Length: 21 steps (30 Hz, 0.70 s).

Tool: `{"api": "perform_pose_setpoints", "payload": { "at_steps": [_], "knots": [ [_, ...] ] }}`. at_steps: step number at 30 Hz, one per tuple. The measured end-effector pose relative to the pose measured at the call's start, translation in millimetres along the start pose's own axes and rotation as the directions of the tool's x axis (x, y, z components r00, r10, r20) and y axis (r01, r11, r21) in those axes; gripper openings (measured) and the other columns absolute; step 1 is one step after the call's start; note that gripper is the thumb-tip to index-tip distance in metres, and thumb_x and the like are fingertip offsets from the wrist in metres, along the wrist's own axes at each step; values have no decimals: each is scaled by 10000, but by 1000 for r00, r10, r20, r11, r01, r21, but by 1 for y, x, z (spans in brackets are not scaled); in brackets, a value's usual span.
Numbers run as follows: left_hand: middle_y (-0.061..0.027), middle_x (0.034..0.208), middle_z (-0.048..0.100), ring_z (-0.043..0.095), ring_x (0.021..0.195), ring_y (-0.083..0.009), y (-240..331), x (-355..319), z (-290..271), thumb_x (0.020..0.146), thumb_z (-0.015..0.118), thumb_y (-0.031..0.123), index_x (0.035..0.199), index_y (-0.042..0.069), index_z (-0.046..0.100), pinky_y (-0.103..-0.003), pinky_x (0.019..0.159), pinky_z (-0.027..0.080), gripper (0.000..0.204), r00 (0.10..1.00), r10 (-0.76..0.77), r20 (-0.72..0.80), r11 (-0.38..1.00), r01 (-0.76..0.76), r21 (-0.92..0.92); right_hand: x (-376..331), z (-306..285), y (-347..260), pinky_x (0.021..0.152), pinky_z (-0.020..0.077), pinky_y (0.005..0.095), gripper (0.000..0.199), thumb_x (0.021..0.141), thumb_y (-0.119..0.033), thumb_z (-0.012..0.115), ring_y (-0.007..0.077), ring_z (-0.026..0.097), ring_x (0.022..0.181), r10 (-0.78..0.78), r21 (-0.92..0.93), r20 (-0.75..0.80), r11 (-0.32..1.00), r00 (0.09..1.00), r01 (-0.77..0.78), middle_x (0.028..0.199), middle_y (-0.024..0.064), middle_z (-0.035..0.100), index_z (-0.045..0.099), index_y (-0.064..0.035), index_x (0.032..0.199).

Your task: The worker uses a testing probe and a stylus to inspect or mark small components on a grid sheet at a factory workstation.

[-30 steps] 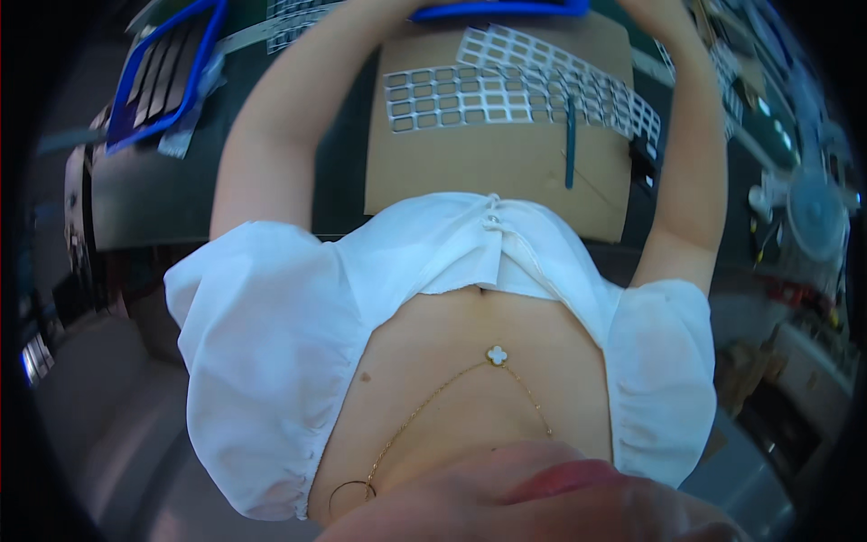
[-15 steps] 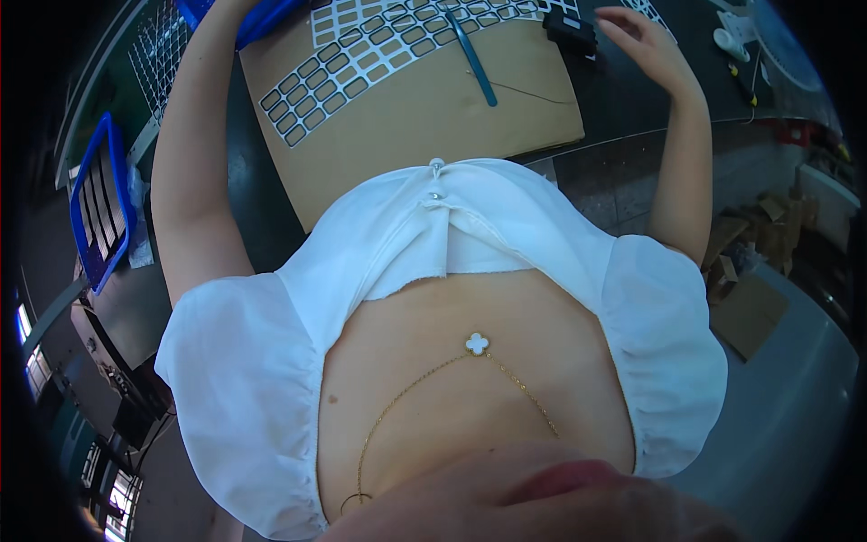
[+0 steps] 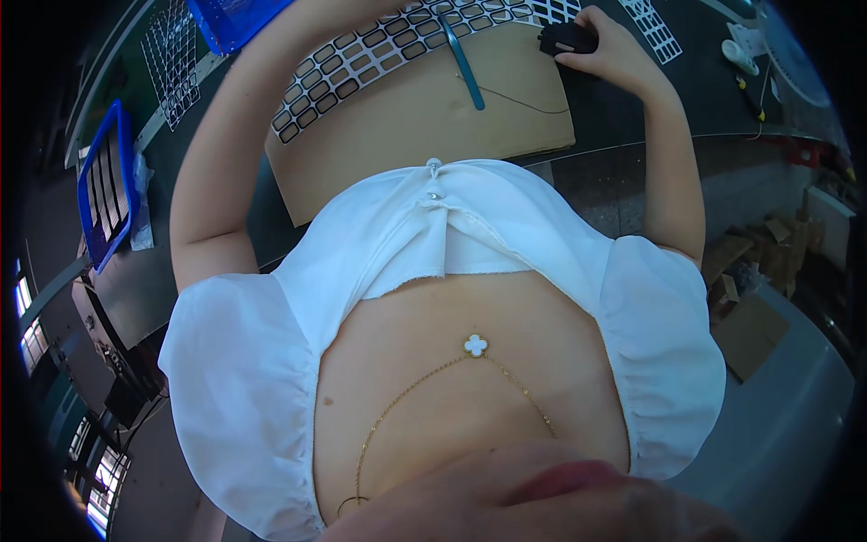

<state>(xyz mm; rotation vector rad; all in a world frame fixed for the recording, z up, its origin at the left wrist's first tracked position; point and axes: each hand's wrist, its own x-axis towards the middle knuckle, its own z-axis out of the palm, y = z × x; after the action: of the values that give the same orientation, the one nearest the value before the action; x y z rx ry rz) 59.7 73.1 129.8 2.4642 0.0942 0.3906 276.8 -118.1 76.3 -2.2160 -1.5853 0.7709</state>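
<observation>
My right hand [image 3: 616, 56] is closed round a small black block-like device [image 3: 569, 39], thumb along its near side, at the right edge of a brown cardboard sheet [image 3: 406, 154]. My left arm reaches over the sheet's far left corner, and only the edge of my left hand [image 3: 384, 7] shows at the top; its fingers are out of the picture. A white perforated sheet of rounded rectangular frames [image 3: 368, 61], many lined in black, curves across the cardboard. Teal tweezers [image 3: 463, 65] lie over it, pointing away from me.
A blue tray [image 3: 237, 23] stands at the far left. Another blue-rimmed tray [image 3: 88, 203] is left of my arm. Empty lattice sheets [image 3: 172, 77] lie between them, and one more lattice strip [image 3: 655, 32] is at the far right. Cardboard boxes [image 3: 768, 262] sit low at right.
My left hand has swung right from the blue tray towards the perforated sheet. My right hand, open beside the black device before, has closed on it.
</observation>
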Motion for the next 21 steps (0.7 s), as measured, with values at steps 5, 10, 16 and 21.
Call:
{"api": "perform_pose_setpoints", "payload": {
  "at_steps": [5,10,16,21],
  "knots": [
    [-152,1075,502,496,955,-291,36,6,55,685,623,119,1111,-9,455,-342,854,387,476,917,-222,330,940,292,-179,-26,18,-41,714,416,270,250,717,-183,610,223,515,736,-64,1,-219,998,974,66,852,112,556,524,0,865],
    [-157,1016,508,504,905,-303,19,3,105,660,628,111,1017,-11,475,-340,808,404,408,986,135,96,984,-122,-133,-43,28,-41,808,431,276,296,776,-179,594,230,557,850,-149,107,-289,977,946,187,979,100,567,548,-56,1041],
    [-154,977,510,506,887,-300,16,4,117,648,621,97,966,-3,482,-332,792,409,361,981,156,116,986,-147,-85,-44,22,12,779,444,287,272,767,-144,601,233,554,818,-21,122,-374,990,927,72,922,95,564,540,-54,1016],
    [-148,982,506,504,895,-291,18,0,114,651,617,94,956,-1,489,-327,802,407,344,986,133,98,984,-120,-131,-39,23,17,756,452,288,299,768,-157,604,228,552,799,-167,-233,-344,968,924,88,901,90,561,523,-68,1041]
  ]
}}
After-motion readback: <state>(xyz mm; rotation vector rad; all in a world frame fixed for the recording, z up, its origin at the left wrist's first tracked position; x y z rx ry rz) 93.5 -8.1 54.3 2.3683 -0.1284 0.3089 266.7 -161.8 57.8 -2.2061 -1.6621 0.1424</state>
